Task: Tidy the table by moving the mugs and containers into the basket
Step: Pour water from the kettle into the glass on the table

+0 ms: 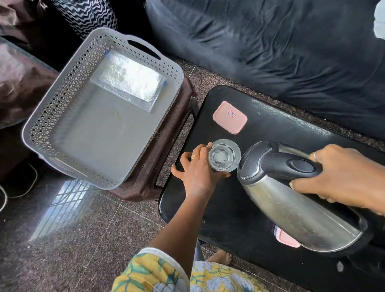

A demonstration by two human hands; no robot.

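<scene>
Right now our left grip [197,170] wraps the glass [224,155] on the desk [224,217]; our right grip [341,176] clamps the tilted kettle [287,196], spout at its rim. The basket [102,107] lies left, nearer the left hand.

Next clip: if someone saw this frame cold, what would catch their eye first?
Probably the steel kettle, tilted in the right hand with its spout at the rim of a clear glass that the left hand steadies on the black table. Next, the grey basket on a brown stool to the left, holding only a clear flat container.
</scene>
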